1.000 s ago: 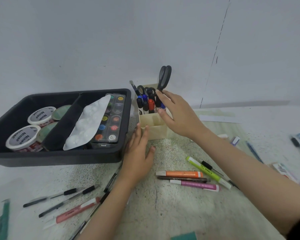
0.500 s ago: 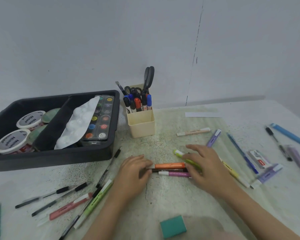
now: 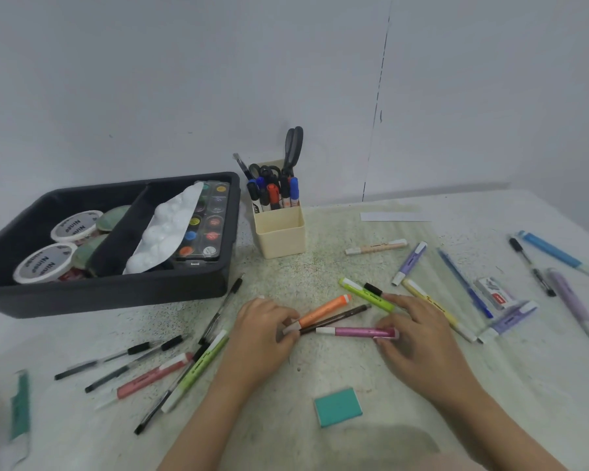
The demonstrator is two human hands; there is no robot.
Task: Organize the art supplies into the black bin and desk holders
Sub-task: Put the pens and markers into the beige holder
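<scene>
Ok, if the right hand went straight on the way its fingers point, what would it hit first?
Its fingers point leftward. The right hand pinches the pink marker by its end, so that comes first; pushing on would likely drive it into the left hand, which grips the orange marker.

The green object (image 3: 20, 406) at far left is blurred.

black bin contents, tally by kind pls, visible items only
White-lidded tubs: 2
Green-lidded tubs: 2
White palette: 1
Watercolour set: 1
Total: 6 visible in the black bin
</scene>
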